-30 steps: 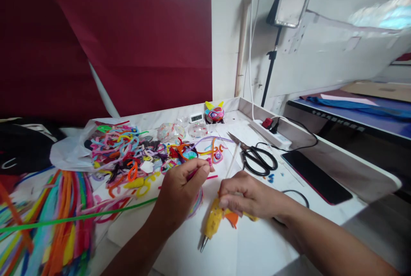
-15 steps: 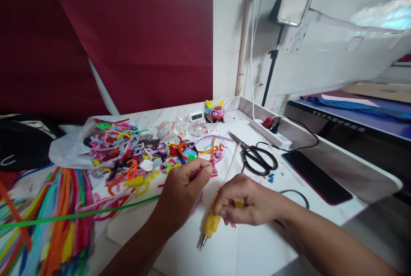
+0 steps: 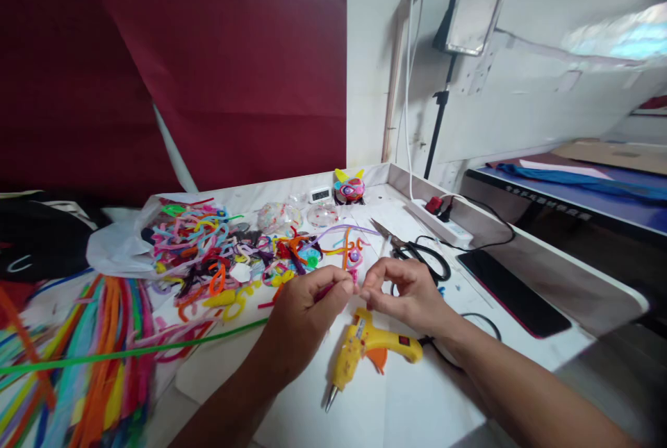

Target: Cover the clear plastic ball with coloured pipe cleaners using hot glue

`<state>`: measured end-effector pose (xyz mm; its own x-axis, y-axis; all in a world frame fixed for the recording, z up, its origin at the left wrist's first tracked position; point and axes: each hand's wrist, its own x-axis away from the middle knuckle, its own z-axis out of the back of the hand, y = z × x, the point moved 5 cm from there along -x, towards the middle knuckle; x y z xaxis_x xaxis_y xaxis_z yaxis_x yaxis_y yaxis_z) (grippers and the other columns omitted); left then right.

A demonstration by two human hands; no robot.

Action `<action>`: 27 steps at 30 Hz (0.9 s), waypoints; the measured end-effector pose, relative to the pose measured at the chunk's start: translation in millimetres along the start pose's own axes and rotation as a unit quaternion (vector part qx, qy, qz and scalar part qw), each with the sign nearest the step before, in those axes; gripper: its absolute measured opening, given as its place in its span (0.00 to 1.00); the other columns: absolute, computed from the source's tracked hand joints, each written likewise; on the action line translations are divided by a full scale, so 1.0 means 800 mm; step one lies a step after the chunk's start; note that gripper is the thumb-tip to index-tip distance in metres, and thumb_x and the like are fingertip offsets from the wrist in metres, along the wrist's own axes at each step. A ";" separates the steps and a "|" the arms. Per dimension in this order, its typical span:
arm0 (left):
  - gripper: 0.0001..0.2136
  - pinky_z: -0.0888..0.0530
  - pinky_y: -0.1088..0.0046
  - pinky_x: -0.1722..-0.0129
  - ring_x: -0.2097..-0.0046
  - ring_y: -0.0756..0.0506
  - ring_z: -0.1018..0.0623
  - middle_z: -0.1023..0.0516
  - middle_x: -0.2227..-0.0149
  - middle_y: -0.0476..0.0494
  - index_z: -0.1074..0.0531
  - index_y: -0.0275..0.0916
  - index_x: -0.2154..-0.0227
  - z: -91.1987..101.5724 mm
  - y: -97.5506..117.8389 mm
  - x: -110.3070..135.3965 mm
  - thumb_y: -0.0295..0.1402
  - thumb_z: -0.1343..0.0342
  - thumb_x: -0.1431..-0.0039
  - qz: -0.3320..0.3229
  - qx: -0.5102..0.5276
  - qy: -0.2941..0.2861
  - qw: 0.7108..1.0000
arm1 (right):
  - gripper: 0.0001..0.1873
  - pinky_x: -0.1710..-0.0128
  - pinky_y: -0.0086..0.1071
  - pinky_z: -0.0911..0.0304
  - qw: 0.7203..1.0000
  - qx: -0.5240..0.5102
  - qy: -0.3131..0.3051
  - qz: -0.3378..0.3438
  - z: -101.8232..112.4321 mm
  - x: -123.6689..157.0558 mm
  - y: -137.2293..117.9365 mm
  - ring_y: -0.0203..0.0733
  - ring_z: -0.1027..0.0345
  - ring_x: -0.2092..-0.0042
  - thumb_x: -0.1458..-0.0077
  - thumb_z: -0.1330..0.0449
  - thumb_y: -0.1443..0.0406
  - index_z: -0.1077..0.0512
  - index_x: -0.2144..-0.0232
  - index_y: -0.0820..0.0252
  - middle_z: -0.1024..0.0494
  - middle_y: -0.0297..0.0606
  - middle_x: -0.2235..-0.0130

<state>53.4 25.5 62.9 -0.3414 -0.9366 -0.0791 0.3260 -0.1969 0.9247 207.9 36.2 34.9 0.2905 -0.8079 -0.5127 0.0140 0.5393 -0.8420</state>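
My left hand is closed in a pinch on a pink pipe cleaner, most of it hidden by the fingers. My right hand pinches right beside the left fingertips; whatever sits between its thumb and finger is too small to make out. Below both hands a yellow glue gun with an orange trigger lies on the white tabletop, its metal nozzle towards me. Just past the fingertips are a small pink pipe-cleaner loop with a purple bead and an orange pipe cleaner.
Black-handled scissors, a phone and a power strip lie on the right. Bent pipe-cleaner pieces heap at the back left, with a bundle of long ones in front. A colourful figure stands beside a small timer.
My right hand has moved up from over the glue gun to meet the left fingertips, uncovering the gun's body and handle. My left hand keeps its pinch, nearly in place.
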 end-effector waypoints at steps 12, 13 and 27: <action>0.13 0.40 0.75 0.73 0.73 0.51 0.38 0.38 0.78 0.53 0.30 0.37 0.75 -0.006 -0.004 0.001 0.40 0.48 0.41 0.011 0.000 -0.029 1.000 | 0.04 0.63 0.30 0.38 0.998 -0.007 -0.039 0.053 0.004 -0.004 -0.009 0.36 0.33 0.66 0.43 0.36 0.66 0.24 0.66 0.61 0.24 0.37 0.68; 0.13 0.40 0.75 0.73 0.73 0.51 0.38 0.37 0.78 0.53 0.30 0.37 0.75 -0.006 -0.004 0.000 0.40 0.48 0.41 0.006 -0.002 -0.029 1.000 | 0.04 0.63 0.30 0.39 0.998 -0.003 -0.038 0.052 0.004 -0.004 -0.009 0.36 0.33 0.66 0.43 0.36 0.66 0.24 0.67 0.62 0.25 0.37 0.69; 0.10 0.38 0.78 0.71 0.71 0.52 0.34 0.31 0.76 0.54 0.25 0.37 0.73 0.002 -0.003 -0.003 0.37 0.45 0.42 -0.023 -0.035 0.016 0.999 | 0.12 0.71 0.28 0.43 0.972 -0.187 -0.064 -0.129 -0.004 0.003 0.018 0.32 0.39 0.72 0.48 0.32 0.60 0.29 0.70 0.62 0.30 0.31 0.74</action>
<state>52.3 28.8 61.2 -0.3298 -0.9344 -0.1345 0.3713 -0.2593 0.8915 205.3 41.1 21.4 0.4403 -0.8558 -0.2716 -0.2390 0.1799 -0.9542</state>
